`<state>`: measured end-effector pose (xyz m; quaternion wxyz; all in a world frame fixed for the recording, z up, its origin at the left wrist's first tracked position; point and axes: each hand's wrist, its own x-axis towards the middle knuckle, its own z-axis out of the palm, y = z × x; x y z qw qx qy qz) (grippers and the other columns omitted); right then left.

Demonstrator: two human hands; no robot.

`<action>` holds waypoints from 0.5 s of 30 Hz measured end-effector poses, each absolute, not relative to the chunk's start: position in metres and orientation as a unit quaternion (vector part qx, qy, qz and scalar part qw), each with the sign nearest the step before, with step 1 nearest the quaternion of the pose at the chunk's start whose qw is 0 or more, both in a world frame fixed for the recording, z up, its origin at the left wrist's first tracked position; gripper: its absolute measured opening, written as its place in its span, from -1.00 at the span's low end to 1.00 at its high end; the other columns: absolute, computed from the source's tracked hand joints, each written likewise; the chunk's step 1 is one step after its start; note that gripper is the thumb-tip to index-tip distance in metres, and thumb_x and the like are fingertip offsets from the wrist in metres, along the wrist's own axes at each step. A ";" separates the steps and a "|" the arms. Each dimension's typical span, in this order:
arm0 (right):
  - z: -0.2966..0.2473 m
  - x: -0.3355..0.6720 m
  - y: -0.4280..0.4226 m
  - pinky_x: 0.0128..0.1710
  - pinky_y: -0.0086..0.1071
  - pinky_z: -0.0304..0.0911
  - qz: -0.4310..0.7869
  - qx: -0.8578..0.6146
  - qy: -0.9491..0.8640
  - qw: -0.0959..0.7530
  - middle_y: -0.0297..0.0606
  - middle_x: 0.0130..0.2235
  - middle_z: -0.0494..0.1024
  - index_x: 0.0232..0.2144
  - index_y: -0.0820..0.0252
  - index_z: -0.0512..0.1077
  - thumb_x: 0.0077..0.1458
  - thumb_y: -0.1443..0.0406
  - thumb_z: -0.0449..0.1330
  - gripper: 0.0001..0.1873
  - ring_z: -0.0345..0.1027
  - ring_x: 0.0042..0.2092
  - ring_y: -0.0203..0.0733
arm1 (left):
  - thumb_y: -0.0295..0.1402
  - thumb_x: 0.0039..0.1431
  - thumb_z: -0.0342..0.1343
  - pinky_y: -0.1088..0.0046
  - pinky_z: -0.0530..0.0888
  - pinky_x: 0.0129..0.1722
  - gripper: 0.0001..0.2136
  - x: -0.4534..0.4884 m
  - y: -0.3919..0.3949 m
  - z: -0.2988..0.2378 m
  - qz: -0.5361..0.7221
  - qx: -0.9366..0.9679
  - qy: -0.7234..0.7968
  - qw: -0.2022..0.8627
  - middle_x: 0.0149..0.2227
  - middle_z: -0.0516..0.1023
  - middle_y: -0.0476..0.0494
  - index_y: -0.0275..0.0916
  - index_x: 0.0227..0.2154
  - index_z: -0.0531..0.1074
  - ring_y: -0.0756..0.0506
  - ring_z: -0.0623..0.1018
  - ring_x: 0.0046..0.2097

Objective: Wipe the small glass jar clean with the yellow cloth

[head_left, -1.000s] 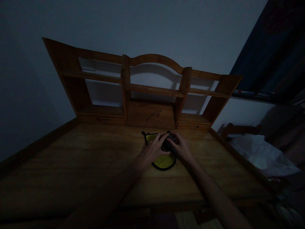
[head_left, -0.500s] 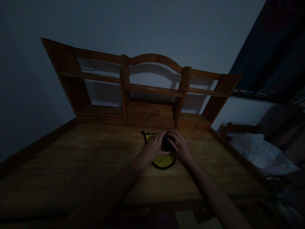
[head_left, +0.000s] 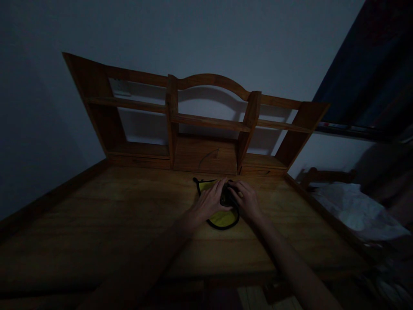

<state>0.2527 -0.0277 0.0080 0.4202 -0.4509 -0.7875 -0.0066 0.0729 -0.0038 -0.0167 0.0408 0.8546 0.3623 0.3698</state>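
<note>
A yellow fabric piece with black edging [head_left: 222, 219] lies on the desk, partly covered by my hands. Over it is a small dark, shiny object [head_left: 225, 199], too dim for me to tell its kind. My left hand [head_left: 211, 200] curves around the near left side of this object, thumb below and fingers above. On its upper right, my right hand [head_left: 245, 199] has its fingers bent in a pinch at the top edge. What lies beneath the right fingertips is hidden.
The wooden desk top [head_left: 138, 206] meets a wooden shelf unit [head_left: 206, 122] with cubbies and small drawers along the back. A raised side rail [head_left: 322, 211] borders the right. Beyond it lies a white plastic-looking bag [head_left: 358, 211]. The room is dim.
My right fingers have drawn closer together at the dark object's top edge. My left hand keeps its hold, and the whole view has shifted slightly.
</note>
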 end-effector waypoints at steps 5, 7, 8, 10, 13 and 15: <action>0.008 0.251 -0.027 -0.01 -0.12 0.27 -0.018 -0.446 -0.790 0.420 -0.14 -0.09 0.47 -0.01 0.03 0.41 0.26 0.25 0.05 -0.72 0.33 -0.03 -0.01 | -0.06 -0.11 0.32 0.18 0.45 0.02 -0.01 0.074 -0.002 -0.018 0.371 0.853 0.366 0.028 0.21 0.28 -0.31 -0.17 0.30 -0.15 -0.31 0.41 0.15; 0.008 0.251 -0.026 0.01 -0.10 0.26 -0.019 -0.446 -0.790 0.420 -0.14 -0.07 0.46 -0.01 0.03 0.41 0.26 0.25 0.04 -0.72 0.32 -0.02 0.00 | -0.04 -0.09 0.30 0.17 0.46 -0.01 -0.01 0.074 -0.003 -0.018 0.369 0.851 0.374 0.022 0.21 0.27 -0.31 -0.17 0.30 -0.15 -0.32 0.42 0.13; 0.007 0.251 -0.026 0.01 -0.09 0.26 -0.018 -0.445 -0.791 0.420 -0.13 -0.07 0.46 -0.01 0.03 0.41 0.27 0.26 0.04 -0.71 0.32 -0.01 0.00 | -0.03 -0.09 0.29 0.17 0.47 -0.03 -0.02 0.074 -0.003 -0.018 0.367 0.850 0.378 0.021 0.21 0.27 -0.31 -0.17 0.30 -0.15 -0.32 0.43 0.12; 0.007 0.251 -0.025 0.01 -0.09 0.26 -0.010 -0.441 -0.793 0.421 -0.14 -0.07 0.47 0.01 0.03 0.40 0.27 0.27 0.02 -0.70 0.33 -0.02 -0.01 | -0.02 -0.09 0.29 0.18 0.48 -0.05 -0.02 0.074 -0.004 -0.018 0.365 0.849 0.382 0.022 0.20 0.28 -0.31 -0.16 0.30 -0.15 -0.31 0.44 0.11; 0.006 0.252 -0.024 0.01 -0.10 0.27 0.008 -0.439 -0.789 0.429 -0.15 -0.09 0.49 0.01 0.03 0.40 0.27 0.27 0.01 -0.70 0.35 -0.04 -0.03 | -0.01 -0.10 0.30 0.19 0.47 -0.04 -0.01 0.073 -0.005 -0.017 0.363 0.850 0.382 0.022 0.20 0.29 -0.32 -0.16 0.30 -0.14 -0.31 0.45 0.10; 0.006 0.254 -0.023 0.00 -0.12 0.28 0.023 -0.445 -0.783 0.434 -0.16 -0.10 0.51 -0.03 0.04 0.43 0.27 0.25 0.03 -0.72 0.37 -0.05 -0.04 | -0.02 -0.11 0.31 0.21 0.47 -0.05 0.00 0.073 -0.005 -0.017 0.360 0.849 0.385 0.022 0.19 0.30 -0.31 -0.15 0.30 -0.14 -0.31 0.44 0.10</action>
